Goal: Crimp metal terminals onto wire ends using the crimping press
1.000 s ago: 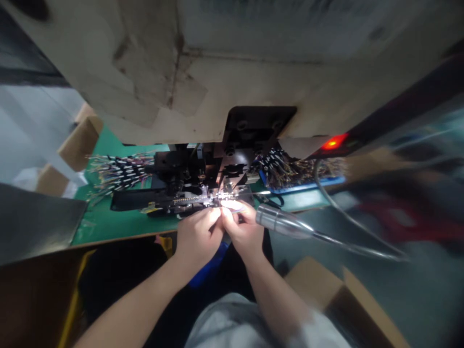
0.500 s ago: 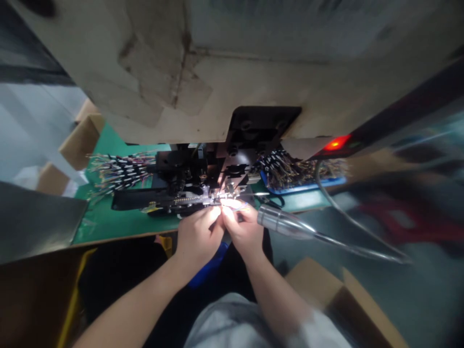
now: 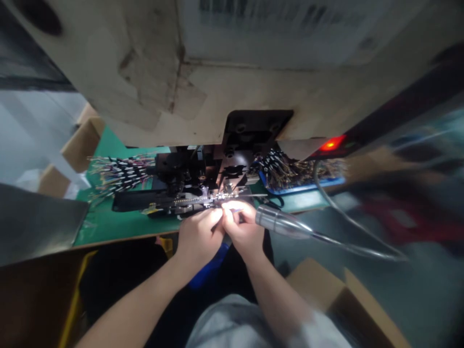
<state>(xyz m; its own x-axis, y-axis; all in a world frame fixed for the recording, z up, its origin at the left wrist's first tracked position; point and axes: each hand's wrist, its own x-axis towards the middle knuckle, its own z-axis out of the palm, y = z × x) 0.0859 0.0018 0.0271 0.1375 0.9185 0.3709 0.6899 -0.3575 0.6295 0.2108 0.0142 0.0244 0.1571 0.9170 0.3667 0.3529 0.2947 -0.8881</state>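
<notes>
My left hand [image 3: 197, 237] and my right hand [image 3: 244, 229] are pressed together at the front of a black crimping machine [image 3: 195, 179]. Both hands pinch something small and brightly lit at the fingertips; I cannot make out what it is. A strip of metal terminals [image 3: 188, 199] runs into the machine just above my left fingers. A metal lamp head [image 3: 277, 222] on a flexible hose shines on my fingers from the right.
A bundle of coloured wires [image 3: 118, 174] lies on the green mat [image 3: 108, 224] to the left. More wires fill a blue tray [image 3: 300, 171] to the right. A red indicator light [image 3: 330, 144] glows. Cardboard boxes stand at far left [image 3: 78, 147] and lower right [image 3: 340, 299].
Both hands stay pinched at the machine's front; they have shifted very slightly down from the lit spot. The view has moved a little.
</notes>
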